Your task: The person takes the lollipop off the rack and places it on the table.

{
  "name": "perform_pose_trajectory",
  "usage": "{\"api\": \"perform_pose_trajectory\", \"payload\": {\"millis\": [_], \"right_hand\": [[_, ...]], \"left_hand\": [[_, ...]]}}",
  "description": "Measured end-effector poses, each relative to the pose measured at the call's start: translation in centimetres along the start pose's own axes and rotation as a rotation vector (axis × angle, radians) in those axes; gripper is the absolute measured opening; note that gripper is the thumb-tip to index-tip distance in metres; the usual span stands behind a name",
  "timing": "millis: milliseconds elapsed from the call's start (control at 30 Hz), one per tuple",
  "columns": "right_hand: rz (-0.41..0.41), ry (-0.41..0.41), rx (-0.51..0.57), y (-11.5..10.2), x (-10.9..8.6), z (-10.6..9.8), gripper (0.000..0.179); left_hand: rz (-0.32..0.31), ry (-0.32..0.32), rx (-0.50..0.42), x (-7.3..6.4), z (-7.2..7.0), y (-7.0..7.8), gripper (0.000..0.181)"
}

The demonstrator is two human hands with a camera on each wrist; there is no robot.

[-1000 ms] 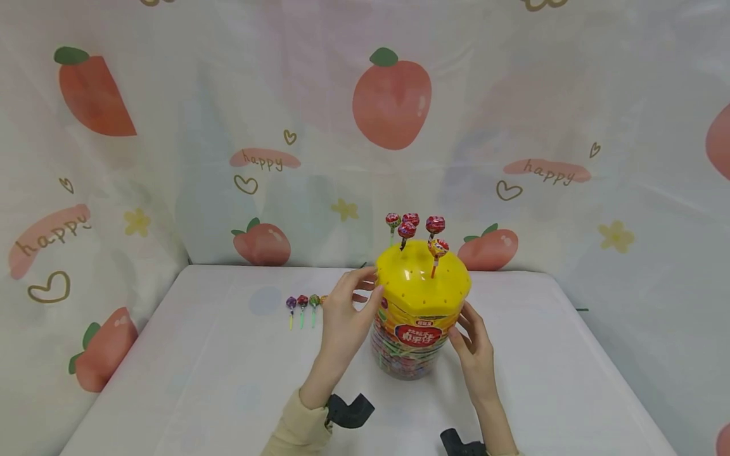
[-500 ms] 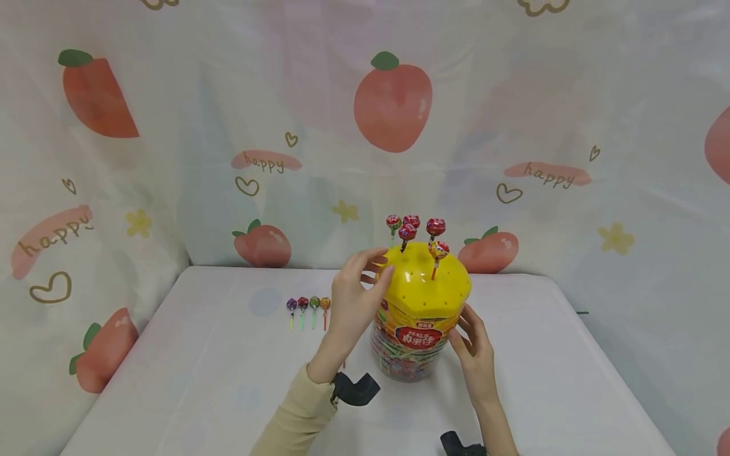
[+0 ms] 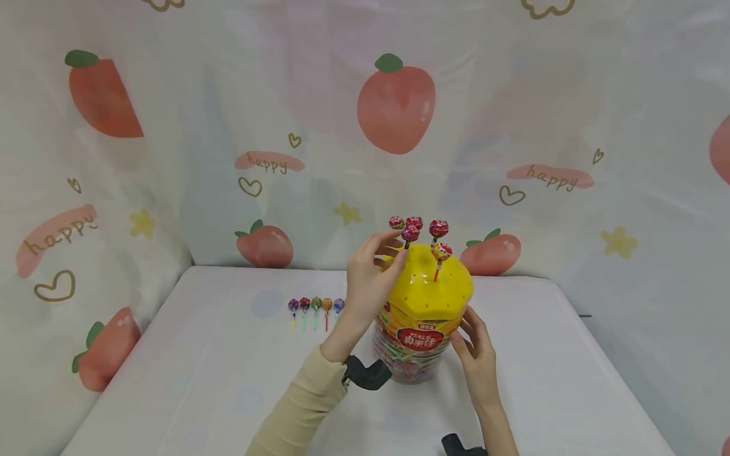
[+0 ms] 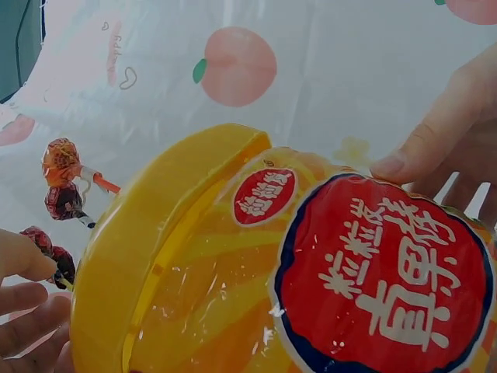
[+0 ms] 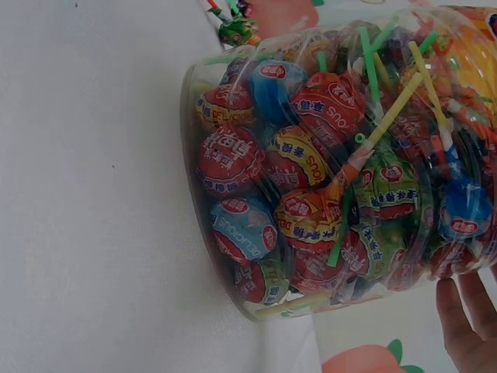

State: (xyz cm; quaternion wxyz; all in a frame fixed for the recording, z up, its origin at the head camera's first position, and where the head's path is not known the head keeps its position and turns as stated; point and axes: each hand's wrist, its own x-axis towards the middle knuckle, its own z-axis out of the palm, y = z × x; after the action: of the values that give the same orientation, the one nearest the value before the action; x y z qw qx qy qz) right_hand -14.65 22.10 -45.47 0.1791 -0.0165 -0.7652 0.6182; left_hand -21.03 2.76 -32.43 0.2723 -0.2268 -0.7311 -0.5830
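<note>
A clear jar (image 5: 311,179) packed with wrapped lollipops stands upright on the white table, a yellow lid (image 3: 428,297) on top. Several lollipops stick up from holes in the lid, among them a red one (image 3: 410,234) at the front left and an orange-yellow one (image 3: 441,252). My left hand (image 3: 367,272) is over the lid's left side, thumb and fingers apart, tips right beside the red lollipop. In the left wrist view its thumb overlaps the lollipop heads. My right hand (image 3: 478,361) holds the jar's right side, thumb in front and fingers behind.
On the table left of the jar lies a row of loose lollipops (image 3: 316,304), partly covered by the left forearm. A patterned cloth backdrop (image 3: 262,82) rises behind the table's far edge. Dark wrist mounts (image 3: 367,373) stick out from both wrists.
My left hand has risen and moved right, from the lid's left edge to the standing lollipops. More of the loose row now shows. The right hand stays on the jar.
</note>
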Motion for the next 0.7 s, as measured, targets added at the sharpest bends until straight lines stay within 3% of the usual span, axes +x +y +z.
{"api": "perform_pose_trajectory", "payload": {"millis": [700], "right_hand": [[0.014, -0.001, 0.020, -0.11, 0.04, 0.00, 0.052]], "left_hand": [[0.010, 0.032, -0.051, 0.51, 0.96, 0.20, 0.035]]}}
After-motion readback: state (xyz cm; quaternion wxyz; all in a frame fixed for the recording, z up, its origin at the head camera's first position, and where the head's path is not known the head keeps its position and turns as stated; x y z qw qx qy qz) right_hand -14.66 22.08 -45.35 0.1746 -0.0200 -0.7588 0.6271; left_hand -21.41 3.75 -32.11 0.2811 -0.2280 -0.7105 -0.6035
